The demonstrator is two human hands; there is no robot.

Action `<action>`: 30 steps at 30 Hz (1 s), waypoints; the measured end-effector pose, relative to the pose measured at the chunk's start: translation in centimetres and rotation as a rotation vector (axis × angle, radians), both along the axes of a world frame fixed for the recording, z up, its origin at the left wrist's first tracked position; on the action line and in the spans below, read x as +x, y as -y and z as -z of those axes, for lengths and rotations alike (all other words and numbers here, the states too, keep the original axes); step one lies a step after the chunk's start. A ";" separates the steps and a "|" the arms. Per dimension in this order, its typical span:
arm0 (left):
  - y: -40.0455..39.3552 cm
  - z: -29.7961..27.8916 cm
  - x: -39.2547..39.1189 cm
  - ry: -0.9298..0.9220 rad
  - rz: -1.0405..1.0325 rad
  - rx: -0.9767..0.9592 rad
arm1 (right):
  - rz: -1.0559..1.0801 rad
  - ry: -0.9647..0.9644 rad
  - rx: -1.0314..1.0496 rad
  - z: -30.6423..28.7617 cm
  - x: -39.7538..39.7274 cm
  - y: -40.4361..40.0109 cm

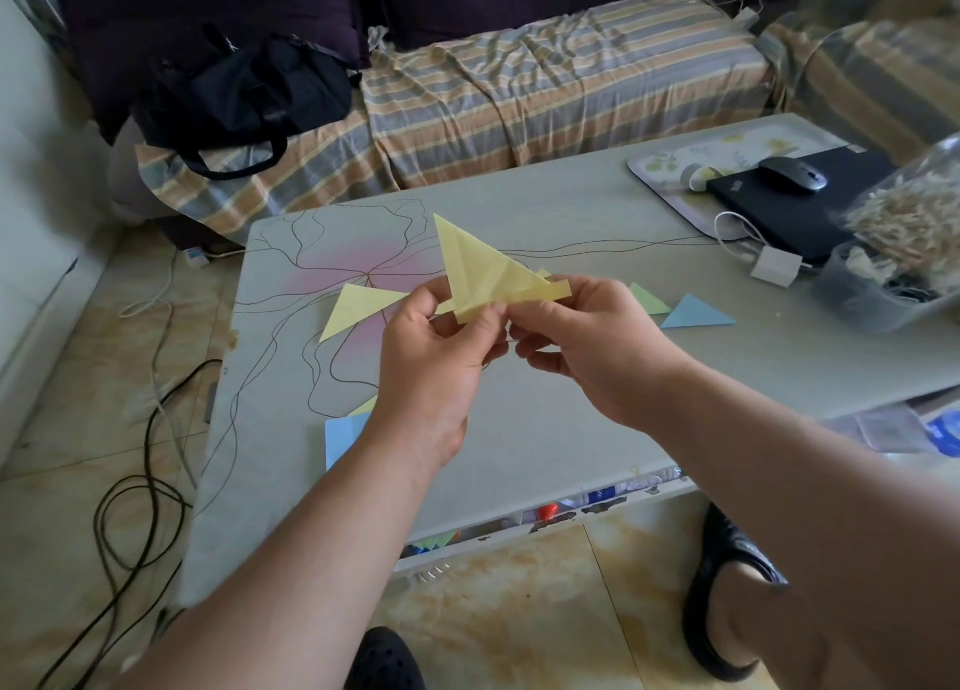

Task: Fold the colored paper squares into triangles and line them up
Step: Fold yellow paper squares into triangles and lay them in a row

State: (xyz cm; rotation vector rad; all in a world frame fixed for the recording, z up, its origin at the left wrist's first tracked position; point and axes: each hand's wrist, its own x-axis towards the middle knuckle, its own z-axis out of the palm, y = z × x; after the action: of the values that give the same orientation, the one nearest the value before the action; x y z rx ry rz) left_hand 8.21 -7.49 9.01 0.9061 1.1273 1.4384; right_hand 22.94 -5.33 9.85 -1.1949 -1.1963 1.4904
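Paper: half-folded pale yellow paper triangle [485,268] held above the grey table [571,211], point slanting up-left.
Grip: left hand [431,356] and right hand [587,341] both pinch its lower edge.
Row: blue folded triangle [696,314] lies right, nearer the right hand.

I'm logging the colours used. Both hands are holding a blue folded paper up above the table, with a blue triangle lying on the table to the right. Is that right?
Not quite: the folded paper pinched by the left hand and right hand is yellow, not blue, as the head view shows. The blue triangle does lie on the table to the right.
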 end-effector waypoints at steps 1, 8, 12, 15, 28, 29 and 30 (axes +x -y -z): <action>0.0 0.0 0.1 -0.002 -0.004 0.004 | 0.013 -0.010 0.001 0.0 -0.1 0.0; -0.1 -0.1 0.3 -0.046 -0.097 0.027 | 0.046 0.054 0.011 -0.4 -0.2 0.1; 0.0 -0.3 0.4 -0.062 -0.135 0.033 | 0.072 0.063 -0.015 -0.7 0.1 -0.1; -0.1 -0.4 0.1 -0.067 -0.167 0.022 | 0.101 0.055 -0.018 -1.1 0.4 -0.3; -0.3 -0.3 -0.8 -0.073 -0.094 -0.001 | 0.082 0.019 -0.076 -2.0 1.2 -0.4; -0.2 -0.3 -0.8 -0.071 -0.093 -0.003 | 0.089 0.009 -0.086 -2.1 1.2 -0.4; -0.3 -0.3 -0.8 -0.068 -0.093 -0.005 | 0.094 0.001 -0.094 -2.1 1.2 -0.5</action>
State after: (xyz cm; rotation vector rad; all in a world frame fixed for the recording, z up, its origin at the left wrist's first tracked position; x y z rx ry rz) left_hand 7.41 -7.24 9.35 0.9148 1.2372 1.4892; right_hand 24.09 -4.87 11.94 -1.2967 -1.0659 1.4901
